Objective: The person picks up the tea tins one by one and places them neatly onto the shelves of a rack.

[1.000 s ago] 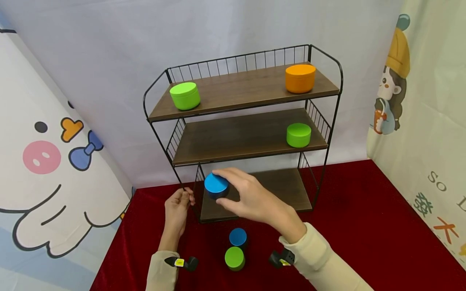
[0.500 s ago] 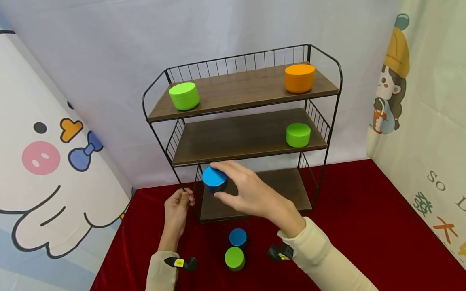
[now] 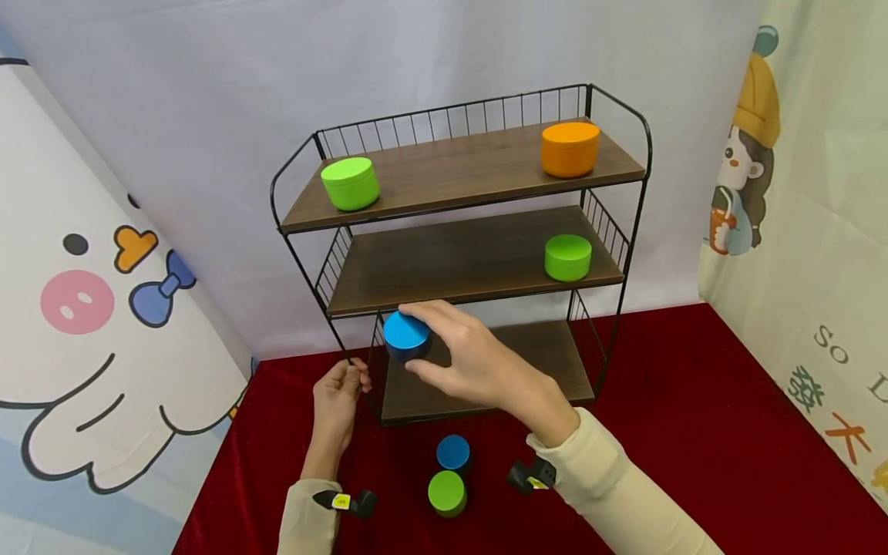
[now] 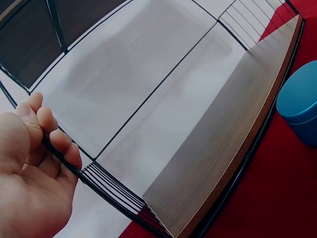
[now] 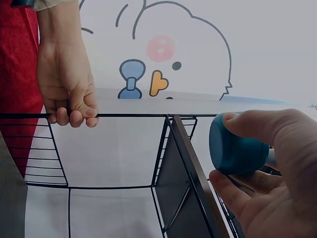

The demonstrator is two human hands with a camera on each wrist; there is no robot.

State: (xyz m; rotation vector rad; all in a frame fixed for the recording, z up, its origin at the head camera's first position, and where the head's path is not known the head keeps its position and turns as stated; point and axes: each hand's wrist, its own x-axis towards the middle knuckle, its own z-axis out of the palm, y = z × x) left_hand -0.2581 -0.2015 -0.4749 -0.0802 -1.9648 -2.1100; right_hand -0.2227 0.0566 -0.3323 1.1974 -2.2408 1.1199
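Note:
A round blue tin (image 3: 406, 333) is pinched between the thumb and fingers of my right hand (image 3: 479, 362), in front of the rack's left side, just below the middle shelf (image 3: 458, 262). In the right wrist view the same tin (image 5: 235, 146) appears tipped on its side. My left hand (image 3: 338, 393) grips the front left upright of the black wire rack (image 3: 301, 262); the left wrist view shows the fingers curled round this rod (image 4: 64, 161). Another blue tin (image 3: 453, 452) and a green tin (image 3: 447, 494) stand on the red cloth before the rack.
A light green tin (image 3: 351, 185) sits at the left of the top shelf (image 3: 458, 166), an orange tin (image 3: 570, 150) at its right. A green tin (image 3: 568, 258) stands at the right of the middle shelf. Red cloth (image 3: 694, 432) covers the table; printed curtains hang around.
My right hand has risen slightly and moved a little to the left with the blue tin. The left hand stays on the upright.

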